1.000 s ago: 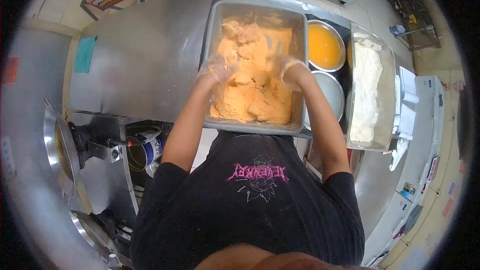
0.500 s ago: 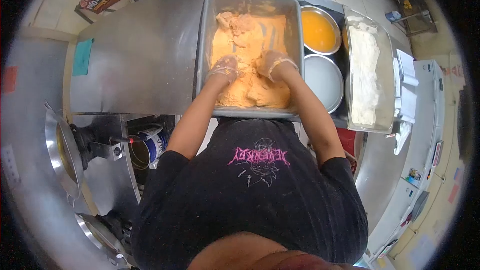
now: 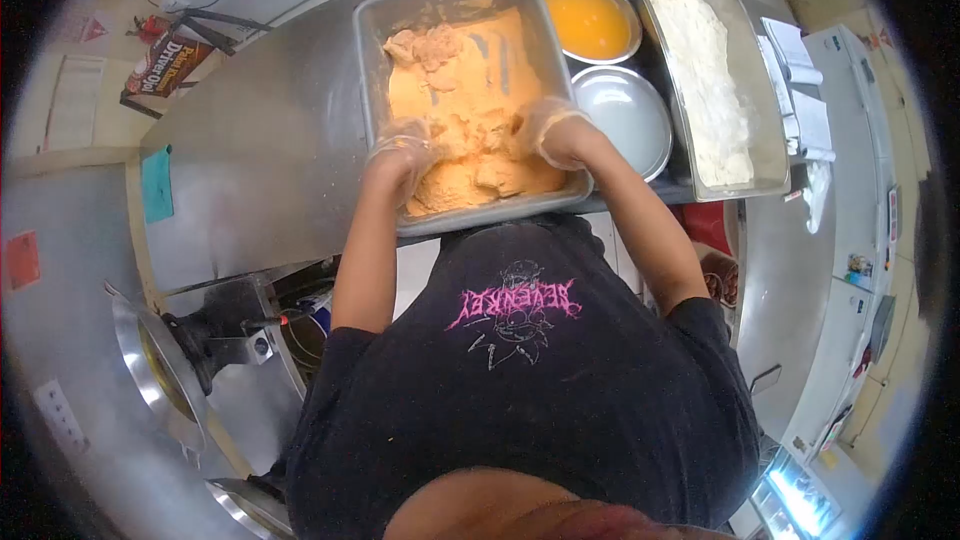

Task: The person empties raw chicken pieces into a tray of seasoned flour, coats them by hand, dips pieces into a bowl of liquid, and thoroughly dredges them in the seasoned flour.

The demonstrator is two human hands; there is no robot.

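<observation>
The metal desk (image 3: 270,130) runs across the view in front of a person in a dark shirt (image 3: 525,390) with pink lettering. On the desk, right ahead of the person, sits a deep grey tub (image 3: 370,65). To its right stands a long metal tray (image 3: 765,115) with a thick strip of white powder (image 3: 705,80). In the tub lies the orange mix (image 3: 485,180), heaped and crumbly on the near side and flatter on the far side, where the bare bottom shows in streaks. Between tub and tray are two round bowls: one (image 3: 634,25) of orange liquid on the far side, one (image 3: 667,130) of cloudy pale liquid nearer the person. The left hand (image 3: 403,148) and right hand (image 3: 550,130), both in clear plastic gloves, are at the mix on opposite sides of the tub. Their fingertips are blurred among it, so whether either grip is open or closed cannot be told. Smallest are the coated lumps (image 3: 430,45), clustered in the tub's far left corner.
</observation>
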